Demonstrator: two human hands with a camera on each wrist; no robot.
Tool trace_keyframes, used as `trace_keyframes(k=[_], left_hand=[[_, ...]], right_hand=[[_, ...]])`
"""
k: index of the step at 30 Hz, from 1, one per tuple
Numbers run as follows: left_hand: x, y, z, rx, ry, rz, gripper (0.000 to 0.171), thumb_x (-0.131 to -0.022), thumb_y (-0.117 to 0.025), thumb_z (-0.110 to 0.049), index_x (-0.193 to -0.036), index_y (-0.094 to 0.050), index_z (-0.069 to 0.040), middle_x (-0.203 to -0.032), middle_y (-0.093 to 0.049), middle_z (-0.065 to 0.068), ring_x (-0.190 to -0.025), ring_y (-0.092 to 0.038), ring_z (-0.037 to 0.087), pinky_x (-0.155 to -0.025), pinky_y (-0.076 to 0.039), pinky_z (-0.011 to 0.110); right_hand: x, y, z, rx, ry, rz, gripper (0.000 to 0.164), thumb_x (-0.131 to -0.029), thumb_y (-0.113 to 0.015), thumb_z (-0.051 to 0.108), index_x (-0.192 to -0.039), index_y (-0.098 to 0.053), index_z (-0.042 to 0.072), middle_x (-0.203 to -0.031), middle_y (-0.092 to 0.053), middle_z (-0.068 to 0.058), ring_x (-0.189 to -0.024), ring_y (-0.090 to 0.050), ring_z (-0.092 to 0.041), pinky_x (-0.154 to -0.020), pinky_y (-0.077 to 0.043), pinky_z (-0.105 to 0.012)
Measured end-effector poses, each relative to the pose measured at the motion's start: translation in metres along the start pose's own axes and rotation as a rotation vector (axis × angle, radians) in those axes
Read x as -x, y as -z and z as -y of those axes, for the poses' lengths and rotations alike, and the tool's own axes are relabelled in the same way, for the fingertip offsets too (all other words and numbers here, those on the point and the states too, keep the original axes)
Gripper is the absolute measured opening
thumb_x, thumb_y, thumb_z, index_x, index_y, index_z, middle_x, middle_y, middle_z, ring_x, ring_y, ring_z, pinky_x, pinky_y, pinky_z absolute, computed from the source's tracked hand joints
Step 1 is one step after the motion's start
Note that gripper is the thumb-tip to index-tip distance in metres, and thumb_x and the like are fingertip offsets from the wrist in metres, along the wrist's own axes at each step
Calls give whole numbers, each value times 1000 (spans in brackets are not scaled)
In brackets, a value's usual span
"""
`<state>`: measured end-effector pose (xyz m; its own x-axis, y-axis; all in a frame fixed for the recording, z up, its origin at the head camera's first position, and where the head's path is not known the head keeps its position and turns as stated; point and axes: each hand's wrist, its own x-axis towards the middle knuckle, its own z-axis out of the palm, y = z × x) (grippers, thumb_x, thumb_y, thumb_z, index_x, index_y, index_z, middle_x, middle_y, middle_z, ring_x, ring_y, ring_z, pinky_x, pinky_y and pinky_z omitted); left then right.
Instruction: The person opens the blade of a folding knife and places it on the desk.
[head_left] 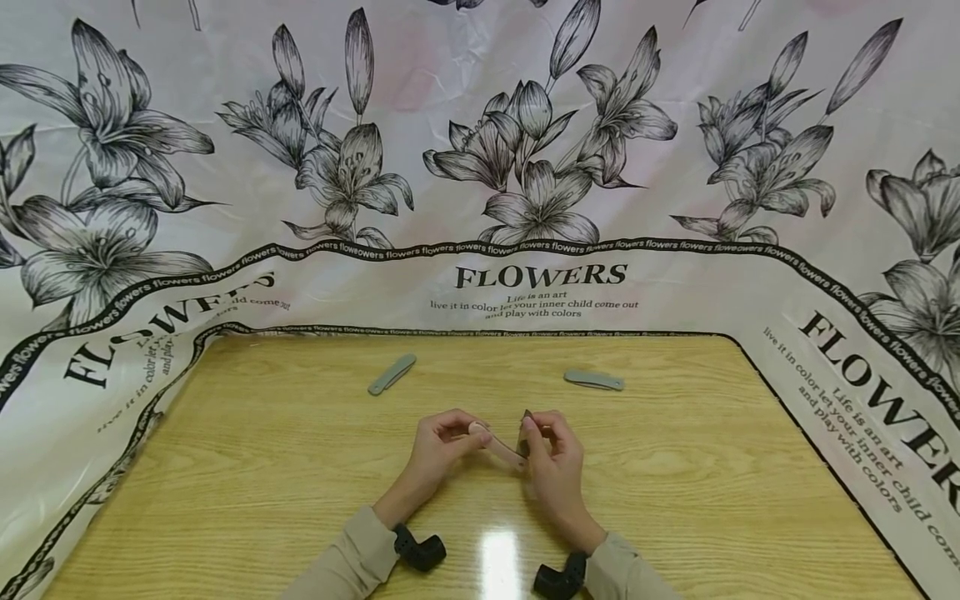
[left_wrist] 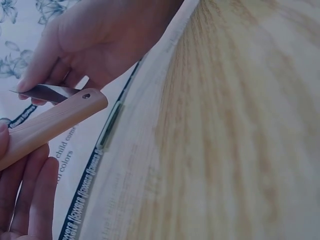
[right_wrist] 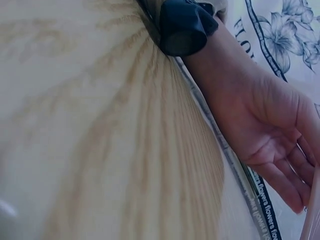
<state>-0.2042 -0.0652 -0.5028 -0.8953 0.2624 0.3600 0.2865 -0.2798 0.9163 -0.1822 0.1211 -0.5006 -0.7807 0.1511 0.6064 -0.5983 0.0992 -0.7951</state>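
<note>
A folding knife with a pale pinkish handle (head_left: 504,451) is held over the table between both hands. My left hand (head_left: 441,442) grips the handle near its far end from the rivet. The thumb and fingers of my right hand (head_left: 555,458) pinch the dark metal blade (left_wrist: 50,93), which stands out at an angle from the handle. In the left wrist view, the rivet end of the handle lies just below the blade. Only a sliver of the handle shows at the right edge of the right wrist view, beside my left hand (right_wrist: 270,125).
Two grey-green folded knives lie farther back on the wooden table (head_left: 300,467), one knife (head_left: 392,375) to the left and the other knife (head_left: 594,380) to the right. A flower-printed sheet (head_left: 525,287) rises around the table's back and sides.
</note>
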Motion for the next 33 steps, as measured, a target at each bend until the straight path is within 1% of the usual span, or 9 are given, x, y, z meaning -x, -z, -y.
trace_keyframes(k=[2, 4, 11, 18, 21, 24, 27, 31, 33], left_hand=[[0, 0, 0, 0, -4, -7, 15, -87, -73, 2, -97, -69, 12, -93, -72, 10, -82, -70, 18, -74, -60, 31], [0, 1, 0, 1, -8, -12, 15, -88, -73, 1, -97, -69, 12, -93, -72, 9, -82, -70, 17, -75, -60, 30], [-1, 3, -4, 17, -11, -56, 17, -87, -74, 1, -97, -68, 14, -90, -72, 6, -77, -69, 15, -72, -60, 28], [-2, 8, -3, 48, -15, -75, 19, -88, -71, 4, -100, -65, 18, -91, -72, 7, -79, -71, 17, -74, -61, 35], [-2, 10, -2, 67, -4, -94, 21, -89, -71, 4, -101, -64, 19, -91, -73, 8, -80, -71, 18, -75, -61, 38], [-2, 10, -3, 98, 10, -122, 23, -89, -71, 3, -102, -63, 20, -91, -73, 8, -81, -72, 19, -76, -61, 39], [-3, 10, -3, 140, 9, -149, 25, -90, -70, 4, -102, -60, 23, -93, -72, 10, -81, -72, 20, -76, -61, 40], [-4, 10, -2, 203, 1, -178, 25, -90, -68, 6, -103, -57, 26, -97, -70, 19, -82, -72, 20, -74, -61, 39], [-4, 11, -2, 233, 1, -181, 20, -91, -66, 7, -101, -59, 23, -99, -69, 23, -82, -72, 21, -74, -62, 38]], right_hand=[[-1, 2, -1, 2, 18, -4, 11, -93, -54, -18, -94, -63, -11, -89, -60, -21, -82, -58, -14, -73, -50, -18], [-2, 3, -2, -8, 17, -13, 12, -93, -54, -18, -94, -63, -10, -90, -61, -21, -84, -59, -12, -75, -50, -18], [-4, 8, -2, 3, 0, -27, 8, -96, -57, -10, -94, -64, -7, -91, -63, -20, -88, -60, -11, -79, -51, -19], [-6, 11, -1, 0, -8, -44, 8, -96, -57, -10, -94, -64, -8, -90, -62, -20, -89, -60, -10, -80, -50, -20], [-6, 13, -2, -4, -6, -50, 8, -96, -56, -10, -94, -64, -9, -90, -62, -19, -89, -60, -10, -79, -49, -19], [-6, 14, -2, 5, -12, -54, 7, -96, -57, -9, -94, -64, -9, -91, -62, -17, -88, -59, -9, -78, -49, -19], [-6, 16, -3, 16, -20, -57, 7, -96, -57, -8, -93, -64, -8, -91, -62, -17, -88, -59, -9, -78, -49, -19], [-6, 16, -2, 13, -34, -66, 7, -97, -58, -7, -93, -64, -8, -91, -63, -16, -87, -59, -9, -77, -49, -18], [-6, 16, -1, 9, -40, -71, 7, -96, -57, -8, -94, -64, -8, -91, -63, -14, -87, -59, -9, -77, -49, -18]])
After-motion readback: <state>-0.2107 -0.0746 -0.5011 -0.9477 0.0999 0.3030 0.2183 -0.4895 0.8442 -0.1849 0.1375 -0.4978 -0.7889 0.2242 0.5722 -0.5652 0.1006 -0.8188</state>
